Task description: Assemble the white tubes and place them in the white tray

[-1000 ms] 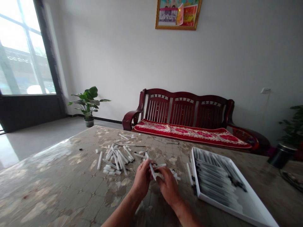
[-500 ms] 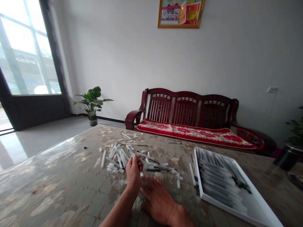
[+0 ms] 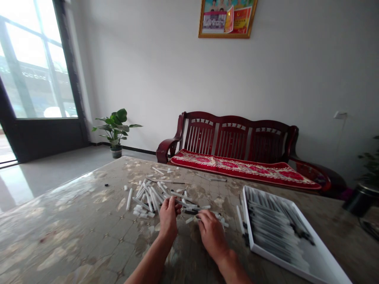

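My left hand (image 3: 169, 216) is closed at the right edge of a heap of white pen parts (image 3: 149, 195). Its thumb and fingers pinch a pale, slim pen barrel (image 3: 181, 203), partly hidden by the fingers. To its right, my right hand (image 3: 212, 232) reaches down to the table with curled fingers. A small white piece, seemingly a pen cap (image 3: 197, 217), shows at its thumb and fingertips. Another white cap (image 3: 189, 220) lies just left of that thumb. Dark pen pieces (image 3: 191, 211) lie beyond the hands.
A white shallow box (image 3: 322, 258) filled with rows of pens (image 3: 269, 221) stands at the right. Loose pens (image 3: 240, 219) lie along its left side. A small black piece (image 3: 106, 185) lies on the patterned table (image 3: 79, 232). Behind stands a red wooden bench (image 3: 233, 136).
My right hand has lifted from lying flat beside the left wrist, moved right and forward, and curled its fingers at the small white pieces. My left hand has shifted only slightly.
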Demonstrator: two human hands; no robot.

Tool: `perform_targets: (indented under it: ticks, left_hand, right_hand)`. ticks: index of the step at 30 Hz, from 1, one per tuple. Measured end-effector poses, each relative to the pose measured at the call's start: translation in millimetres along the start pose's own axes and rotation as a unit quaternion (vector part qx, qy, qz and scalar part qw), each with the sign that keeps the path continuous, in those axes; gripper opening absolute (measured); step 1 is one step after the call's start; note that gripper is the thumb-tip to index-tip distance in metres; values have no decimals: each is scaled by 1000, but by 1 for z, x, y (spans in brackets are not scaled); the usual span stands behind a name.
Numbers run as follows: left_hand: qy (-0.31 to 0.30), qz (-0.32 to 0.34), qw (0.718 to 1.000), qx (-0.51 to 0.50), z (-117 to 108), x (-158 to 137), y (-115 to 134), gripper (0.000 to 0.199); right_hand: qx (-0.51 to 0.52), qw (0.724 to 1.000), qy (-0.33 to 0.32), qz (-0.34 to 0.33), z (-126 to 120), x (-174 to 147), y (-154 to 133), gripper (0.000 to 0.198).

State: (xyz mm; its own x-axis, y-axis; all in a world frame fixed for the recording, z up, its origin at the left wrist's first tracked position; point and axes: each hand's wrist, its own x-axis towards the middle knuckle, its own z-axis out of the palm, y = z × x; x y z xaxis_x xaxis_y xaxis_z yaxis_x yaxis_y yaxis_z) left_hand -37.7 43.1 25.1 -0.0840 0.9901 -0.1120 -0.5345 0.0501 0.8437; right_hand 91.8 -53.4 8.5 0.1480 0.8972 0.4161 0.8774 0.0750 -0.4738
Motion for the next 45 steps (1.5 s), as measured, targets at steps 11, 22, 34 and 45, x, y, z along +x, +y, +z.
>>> perform_targets:
  ticks: [11, 22, 34, 45]
  left_hand:
    - [-2, 22, 999, 39, -1, 4, -11, 36]
    - [-37, -76, 996, -2, 7, -12, -16, 19]
    - [-60, -132, 989, -37, 12, -21, -22, 12]
    - [-100, -143, 984, -49, 13, -27, -20, 16]
  right_hand:
    - [-109, 993, -51, -11, 13, 5, -13, 30]
    - [374, 887, 156, 222, 12, 13, 19, 24]
    - [537, 789, 191, 231, 4, 15, 10, 36]
    - [569, 763, 173, 252, -2, 13, 8, 39]
